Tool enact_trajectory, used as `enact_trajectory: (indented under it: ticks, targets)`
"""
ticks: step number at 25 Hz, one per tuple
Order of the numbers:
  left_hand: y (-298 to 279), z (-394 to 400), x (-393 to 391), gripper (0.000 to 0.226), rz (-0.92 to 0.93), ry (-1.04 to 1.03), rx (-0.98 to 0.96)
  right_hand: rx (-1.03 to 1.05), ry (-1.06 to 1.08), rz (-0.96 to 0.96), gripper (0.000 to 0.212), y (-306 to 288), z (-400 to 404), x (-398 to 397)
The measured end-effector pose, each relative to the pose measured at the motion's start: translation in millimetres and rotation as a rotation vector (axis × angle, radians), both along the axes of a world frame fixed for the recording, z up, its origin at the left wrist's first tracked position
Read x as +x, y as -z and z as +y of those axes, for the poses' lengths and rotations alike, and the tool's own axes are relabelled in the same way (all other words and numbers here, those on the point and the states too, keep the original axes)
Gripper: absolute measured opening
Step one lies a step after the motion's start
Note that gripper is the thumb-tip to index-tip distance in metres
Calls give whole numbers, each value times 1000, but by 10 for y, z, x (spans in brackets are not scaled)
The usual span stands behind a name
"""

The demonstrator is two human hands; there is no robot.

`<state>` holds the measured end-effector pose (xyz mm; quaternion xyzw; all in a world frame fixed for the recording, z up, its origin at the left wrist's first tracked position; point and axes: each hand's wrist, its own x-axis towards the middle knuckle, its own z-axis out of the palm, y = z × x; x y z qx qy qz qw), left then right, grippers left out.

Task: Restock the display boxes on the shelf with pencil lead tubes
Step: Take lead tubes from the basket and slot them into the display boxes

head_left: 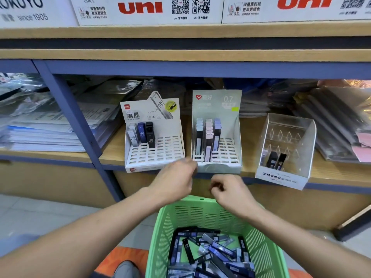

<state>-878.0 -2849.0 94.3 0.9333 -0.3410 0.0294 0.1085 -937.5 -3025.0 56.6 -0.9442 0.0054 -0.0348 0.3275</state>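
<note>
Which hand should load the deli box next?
Left, probably. The left hand sits at the front edge of the deli box; the right hand is farther off, below the 0.7 box.

Clear display box (281, 177) reads "MONO"; cartons (148, 9) above read "uni".

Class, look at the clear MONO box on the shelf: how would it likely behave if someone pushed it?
The MONO box looks like thin clear plastic holding only two tubes, so it is probably light and would slide easily. It sits at the shelf edge, its front seeming to overhang, so a push might tip it off. Its walls likely flex.
</note>
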Motion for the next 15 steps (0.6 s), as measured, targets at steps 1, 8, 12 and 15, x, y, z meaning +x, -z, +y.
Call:
enact_trajectory:
  ticks: [1,8,12,15]
  targets:
    - [189,-22,-102,23,52,39,102,-59,-29,116,20,185,7,-45]
    - [1464,-205,-316,34,471,-10,405,-285,-111,643,33,1502,-165,-263]
    - [2177,-273,-426,24,704,-35,482,-310,-103,797,43,2067,-281,-430]
    - [2600,-294,-540,42,846,-46,563,-338,-113,847,59,2329,-353,-502]
